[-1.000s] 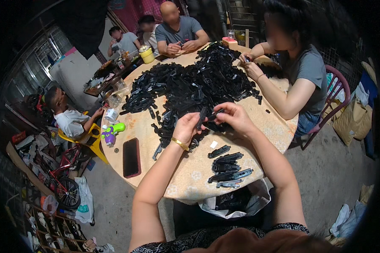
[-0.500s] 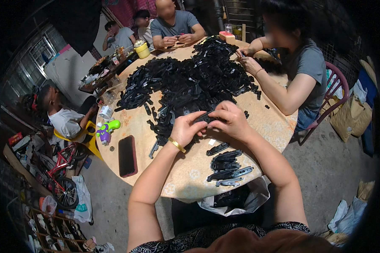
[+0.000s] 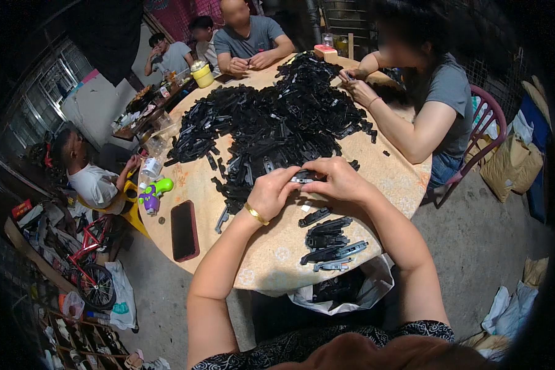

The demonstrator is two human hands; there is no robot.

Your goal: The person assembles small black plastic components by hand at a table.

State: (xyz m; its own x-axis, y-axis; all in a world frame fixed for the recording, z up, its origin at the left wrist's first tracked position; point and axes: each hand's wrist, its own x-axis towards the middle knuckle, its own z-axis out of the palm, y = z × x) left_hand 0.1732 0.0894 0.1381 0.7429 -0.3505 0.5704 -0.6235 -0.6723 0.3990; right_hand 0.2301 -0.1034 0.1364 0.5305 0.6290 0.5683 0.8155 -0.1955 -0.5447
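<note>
Between my fingertips is a slim black plastic part [image 3: 303, 177] with a light grey streak along its face. My left hand [image 3: 272, 193], with a gold bangle on its wrist, pinches one end. The other end is gripped by my right hand [image 3: 338, 180]. Beyond both hands spreads a big heap of black plastic parts [image 3: 271, 123]. Nearer to me, beside my right forearm, a small row of similar parts [image 3: 328, 239] lies stacked near the table's edge. A small white piece [image 3: 306, 208] rests just below my fingers.
A black phone with a red edge [image 3: 185, 231] and a purple-green toy [image 3: 154, 196] lie on the round table [image 3: 265, 271] at left. A white bag [image 3: 376, 287] hangs open below its near edge. One person [image 3: 431, 105] sits at right, another [image 3: 253, 43] across.
The part between my fingers has turned, and its lighter grey face now shows. My right hand has shifted slightly and its fingers lie flatter around the part.
</note>
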